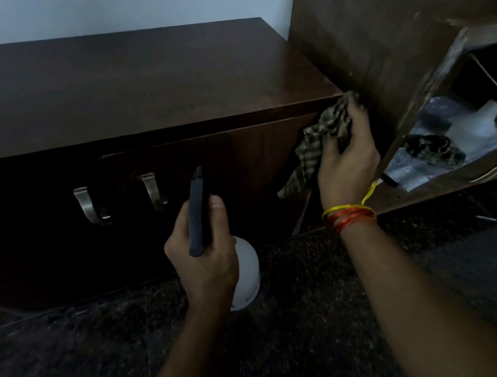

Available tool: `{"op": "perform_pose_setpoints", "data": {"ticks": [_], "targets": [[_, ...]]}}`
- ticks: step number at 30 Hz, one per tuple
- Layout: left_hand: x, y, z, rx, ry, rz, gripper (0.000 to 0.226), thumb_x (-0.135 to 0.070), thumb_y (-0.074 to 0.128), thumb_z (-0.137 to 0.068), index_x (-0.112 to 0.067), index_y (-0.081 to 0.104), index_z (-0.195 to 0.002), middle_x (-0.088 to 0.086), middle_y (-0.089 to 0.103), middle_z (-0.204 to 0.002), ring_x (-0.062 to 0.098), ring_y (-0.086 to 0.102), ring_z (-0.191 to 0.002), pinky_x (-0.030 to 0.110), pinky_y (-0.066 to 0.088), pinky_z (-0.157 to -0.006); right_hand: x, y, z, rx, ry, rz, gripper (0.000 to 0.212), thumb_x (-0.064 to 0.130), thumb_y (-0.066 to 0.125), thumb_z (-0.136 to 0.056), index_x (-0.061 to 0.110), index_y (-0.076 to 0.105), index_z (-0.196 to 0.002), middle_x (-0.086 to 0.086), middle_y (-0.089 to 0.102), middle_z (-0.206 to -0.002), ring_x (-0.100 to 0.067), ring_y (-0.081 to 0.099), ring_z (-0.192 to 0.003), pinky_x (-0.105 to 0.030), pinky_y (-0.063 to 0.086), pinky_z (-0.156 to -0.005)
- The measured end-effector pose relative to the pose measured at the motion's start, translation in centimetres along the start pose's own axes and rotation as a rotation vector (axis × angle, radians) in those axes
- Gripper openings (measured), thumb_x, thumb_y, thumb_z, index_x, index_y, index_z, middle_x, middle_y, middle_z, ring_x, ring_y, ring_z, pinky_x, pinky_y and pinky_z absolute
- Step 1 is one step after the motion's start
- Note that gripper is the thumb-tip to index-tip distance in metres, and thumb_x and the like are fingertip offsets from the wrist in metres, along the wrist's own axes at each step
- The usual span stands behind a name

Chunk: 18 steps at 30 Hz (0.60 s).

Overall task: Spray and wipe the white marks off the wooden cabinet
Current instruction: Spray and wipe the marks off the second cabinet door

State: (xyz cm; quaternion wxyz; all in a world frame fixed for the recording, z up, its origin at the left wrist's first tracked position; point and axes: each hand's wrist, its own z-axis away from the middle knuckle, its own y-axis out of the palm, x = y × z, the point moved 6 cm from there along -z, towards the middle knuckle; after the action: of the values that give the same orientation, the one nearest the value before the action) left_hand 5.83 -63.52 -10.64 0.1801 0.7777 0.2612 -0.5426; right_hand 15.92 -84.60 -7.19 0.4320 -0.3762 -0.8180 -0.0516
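A tall dark wooden cabinet stands at the right, its side panel facing me with faint white smears near its front edge. My right hand is shut on a checked cloth and presses it against the lower left of that panel. My left hand grips a white spray bottle by its black trigger head, nozzle pointing up and away, in front of the low cabinet.
A low dark wooden sideboard with two metal handles fills the left. The tall cabinet's open shelf holds plastic bags, a cloth and a cable. Dark speckled floor lies below.
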Motion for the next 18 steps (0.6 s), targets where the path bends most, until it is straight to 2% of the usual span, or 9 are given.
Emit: {"op": "perform_pose_setpoints", "data": {"ticks": [2,4,9,12,14,15,18], "targets": [[0.0,0.2,0.1,0.01,0.003,-0.001,0.022,-0.046,0.052,-0.089,-0.03,0.056,-0.075,0.017,0.058,-0.07,0.035,0.051,-0.048,0.04,0.043,-0.043,-2.1,0.5,1.6,0.025,0.068,0.039,0.048,-0.004,0.056,-0.084,0.006,0.053,-0.131,-0.01,0.056,-0.132,-0.019,0.049,-0.125,-0.004,0.027,-0.102],[0.2,0.2,0.2,0.015,0.001,0.0,0.021,-0.045,0.052,-0.089,-0.029,0.056,-0.075,0.014,0.057,-0.069,0.036,0.051,-0.048,0.04,0.042,-0.043,-3.8,0.9,2.9,0.078,0.144,0.055,0.047,-0.003,0.056,-0.084,0.007,0.055,-0.129,-0.012,0.059,-0.129,-0.024,0.053,-0.122,-0.014,0.033,-0.102],[1.4,0.1,0.2,0.007,-0.006,-0.018,0.023,-0.044,0.052,-0.09,-0.027,0.055,-0.075,0.016,0.057,-0.071,0.038,0.05,-0.049,0.043,0.042,-0.043,-4.6,1.3,3.5,0.058,0.179,0.048,0.047,-0.006,0.055,-0.084,0.004,0.055,-0.129,-0.013,0.057,-0.131,-0.024,0.051,-0.124,-0.015,0.033,-0.103],[2.0,0.3,0.3,0.002,-0.005,-0.023,0.024,-0.044,0.052,-0.091,-0.027,0.056,-0.075,0.02,0.057,-0.07,0.038,0.05,-0.048,0.044,0.041,-0.044,-6.6,1.8,4.9,0.041,0.214,0.055,0.043,-0.004,0.054,-0.085,0.006,0.057,-0.126,-0.013,0.06,-0.126,-0.024,0.055,-0.12,-0.027,0.039,-0.103],[2.4,0.5,0.5,0.011,-0.018,-0.015,0.021,-0.045,0.051,-0.09,-0.03,0.056,-0.076,0.016,0.057,-0.069,0.035,0.05,-0.047,0.042,0.041,-0.044,-9.1,2.7,6.6,0.084,0.246,0.063,0.038,-0.002,0.054,-0.084,0.005,0.06,-0.121,-0.016,0.064,-0.118,-0.027,0.059,-0.113,-0.036,0.045,-0.098],[2.6,0.5,0.5,0.017,-0.023,-0.01,0.02,-0.045,0.051,-0.09,-0.031,0.056,-0.077,0.014,0.056,-0.069,0.035,0.049,-0.047,0.042,0.041,-0.044,-10.4,3.2,7.4,0.107,0.268,0.08,0.036,-0.001,0.055,-0.083,0.005,0.062,-0.118,-0.018,0.064,-0.115,-0.029,0.06,-0.11,-0.037,0.045,-0.097],[3.4,0.5,0.7,0.034,-0.024,-0.023,0.021,-0.043,0.051,-0.091,-0.029,0.055,-0.077,0.012,0.055,-0.069,0.035,0.049,-0.048,0.042,0.04,-0.044,-13.7,4.1,9.2,0.147,0.404,0.157,0.037,-0.002,0.059,-0.079,0.003,0.064,-0.115,-0.027,0.057,-0.114,-0.036,0.057,-0.105,-0.028,0.039,-0.097]]}}
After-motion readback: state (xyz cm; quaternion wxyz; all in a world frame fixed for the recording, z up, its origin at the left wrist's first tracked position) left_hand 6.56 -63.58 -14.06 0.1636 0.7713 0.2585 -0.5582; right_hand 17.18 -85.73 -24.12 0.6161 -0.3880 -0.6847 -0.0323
